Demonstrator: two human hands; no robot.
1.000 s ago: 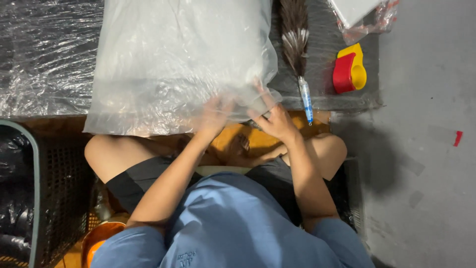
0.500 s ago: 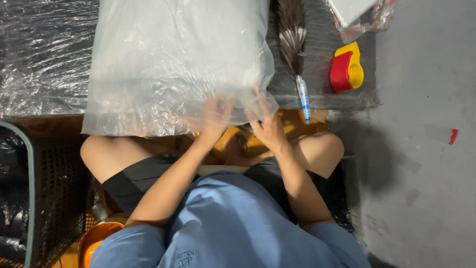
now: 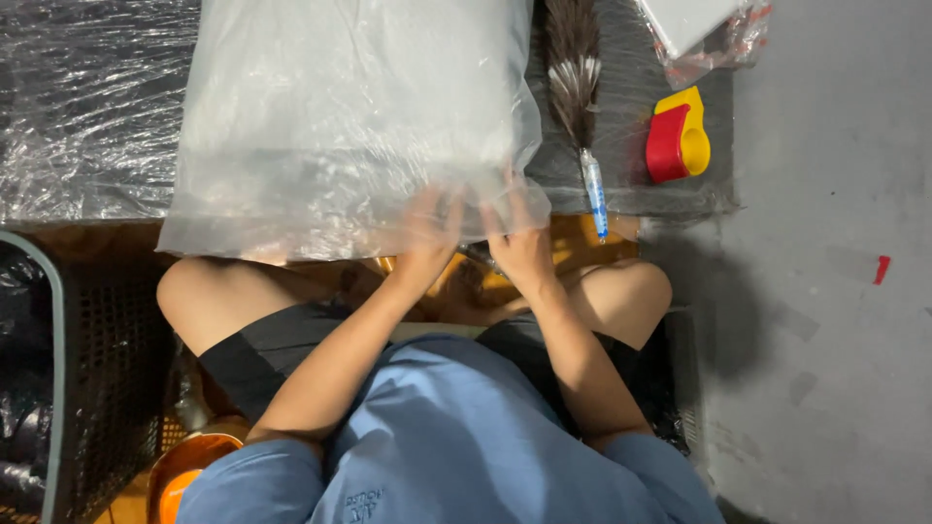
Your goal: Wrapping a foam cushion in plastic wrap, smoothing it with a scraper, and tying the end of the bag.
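A large translucent plastic bag (image 3: 349,116) lies on the low plastic-wrapped table (image 3: 87,126), its open end hanging over the near edge. My left hand (image 3: 427,238) and my right hand (image 3: 515,243) are side by side at the bag's near right corner. Their fingers sit under or inside the plastic film and pinch it. I sit with both knees up against the table edge.
A feather duster (image 3: 575,87) with a blue-white handle lies right of the bag. A red and yellow tape dispenser (image 3: 678,134) sits further right, a wrapped white packet (image 3: 704,29) behind it. A dark mesh crate (image 3: 97,378) stands at my left. Grey floor (image 3: 835,291) stretches right.
Both hands have moved closer together and further into the bag's near edge. My right hand shifted left. The bag's corner has shifted slightly.
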